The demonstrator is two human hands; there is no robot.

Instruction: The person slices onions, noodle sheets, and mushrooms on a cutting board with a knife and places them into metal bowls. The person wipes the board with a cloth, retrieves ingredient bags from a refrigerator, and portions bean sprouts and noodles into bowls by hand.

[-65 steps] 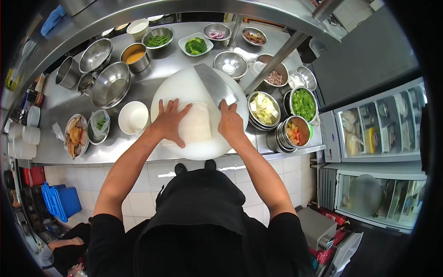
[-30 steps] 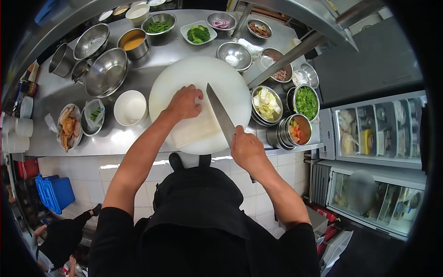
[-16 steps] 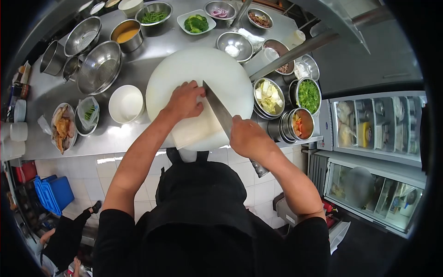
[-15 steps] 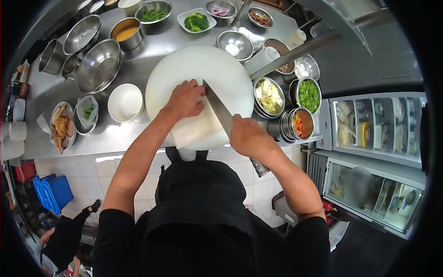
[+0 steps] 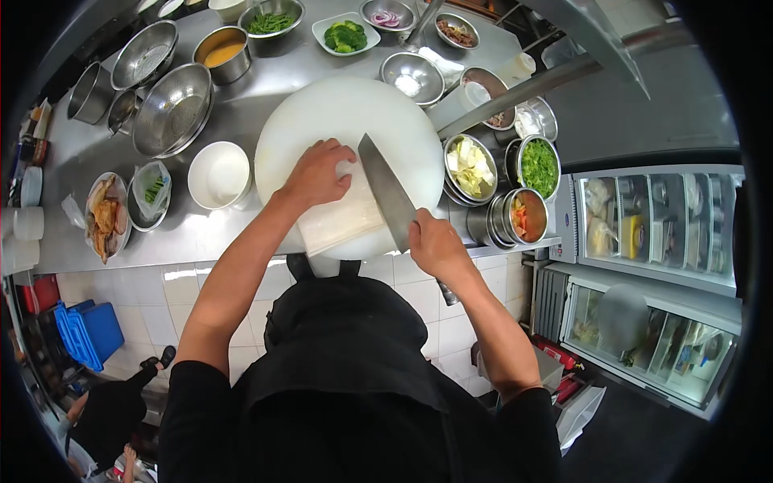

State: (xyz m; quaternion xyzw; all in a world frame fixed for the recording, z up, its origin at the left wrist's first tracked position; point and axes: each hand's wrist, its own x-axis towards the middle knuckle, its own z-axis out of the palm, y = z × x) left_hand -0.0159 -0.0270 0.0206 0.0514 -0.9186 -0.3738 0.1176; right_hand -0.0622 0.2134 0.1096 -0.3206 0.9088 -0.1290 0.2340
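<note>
A stack of thin, pale sheets [image 5: 342, 224], like dough wrappers, lies on the round white cutting board [image 5: 322, 105]. My left hand [image 5: 322, 175] presses on the far part of the stack with its fingers curled in. In my right hand [image 5: 439, 244] is a large kitchen knife [image 5: 388, 195], gripped by its dark handle. Its broad blade slants along the right edge of the sheets, tip pointing away from me. A small gap shows between the blade and my left fingertips. I cannot tell whether the edge touches the board.
Left of the board stand a white bowl [image 5: 219, 175], a perforated metal bowl [image 5: 172, 110] and a plate of cooked meat [image 5: 107, 217]. To the right are metal containers of cut cabbage [image 5: 470, 167], chopped greens [image 5: 539, 167] and orange pieces [image 5: 519, 219]. Broccoli [image 5: 345, 36] sits behind the board.
The knife has shifted slightly right, away from my left fingers, and its blade is turned to show more of its flat side. My left hand stays on the sheets.
</note>
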